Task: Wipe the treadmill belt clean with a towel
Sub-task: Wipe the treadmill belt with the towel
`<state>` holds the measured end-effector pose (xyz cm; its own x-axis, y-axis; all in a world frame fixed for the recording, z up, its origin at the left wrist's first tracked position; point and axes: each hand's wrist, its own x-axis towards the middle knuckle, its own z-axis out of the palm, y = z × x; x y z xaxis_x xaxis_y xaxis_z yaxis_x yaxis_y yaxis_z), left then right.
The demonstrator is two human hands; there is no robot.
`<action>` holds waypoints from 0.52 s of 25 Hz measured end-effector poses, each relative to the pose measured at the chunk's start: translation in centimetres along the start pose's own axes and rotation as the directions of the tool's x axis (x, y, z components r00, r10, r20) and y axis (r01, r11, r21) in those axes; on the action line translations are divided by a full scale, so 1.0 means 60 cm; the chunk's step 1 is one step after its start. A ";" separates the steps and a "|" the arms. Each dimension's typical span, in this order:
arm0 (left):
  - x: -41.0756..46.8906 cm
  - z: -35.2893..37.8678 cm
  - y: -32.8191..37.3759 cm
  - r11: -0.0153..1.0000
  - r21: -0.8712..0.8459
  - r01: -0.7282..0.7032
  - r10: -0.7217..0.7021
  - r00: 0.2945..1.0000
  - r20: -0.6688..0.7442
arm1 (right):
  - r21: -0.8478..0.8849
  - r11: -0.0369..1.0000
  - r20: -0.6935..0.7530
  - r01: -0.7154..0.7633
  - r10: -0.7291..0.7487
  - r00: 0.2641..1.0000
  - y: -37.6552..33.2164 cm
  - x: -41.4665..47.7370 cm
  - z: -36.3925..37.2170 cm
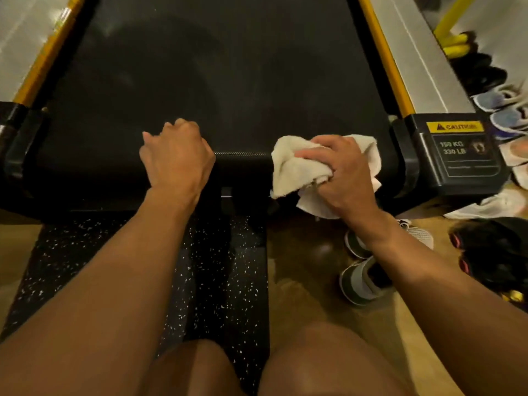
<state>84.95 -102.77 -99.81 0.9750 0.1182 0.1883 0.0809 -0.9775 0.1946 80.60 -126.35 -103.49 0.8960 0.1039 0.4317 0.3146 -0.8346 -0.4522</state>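
The right hand (343,175) is clamped on a bunched white towel (291,167), pressing it onto the treadmill belt (217,81) at the belt's five o'clock edge. The left hand (177,158) rests at seven o'clock, fingers curled, holding nothing. Shoes (503,110) line the floor at three o'clock.

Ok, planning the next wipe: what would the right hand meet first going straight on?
Likely nothing: only bare belt lies ahead of the right hand and towel; left hand sits aside.
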 end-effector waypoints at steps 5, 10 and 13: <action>0.009 0.018 0.000 1.000 0.011 0.029 -0.029 0.999 0.039 | -0.201 0.976 0.033 -0.088 0.096 0.995 -0.021 0.006 0.005; 0.006 0.028 -0.005 0.999 0.004 0.033 -0.033 0.998 0.046 | -0.307 0.852 -0.175 -0.424 0.387 0.905 0.029 0.011 -0.038; 0.004 0.027 -0.002 0.999 -0.014 0.047 -0.046 0.998 0.037 | -0.405 0.781 -0.149 -0.475 0.456 0.877 -0.007 0.036 -0.004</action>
<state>85.52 -102.92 -101.36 0.9771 0.1570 0.1437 0.1237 -0.9683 0.2168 82.35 -125.93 -102.18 0.8828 -0.3702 0.2892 -0.3067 -0.9205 -0.2422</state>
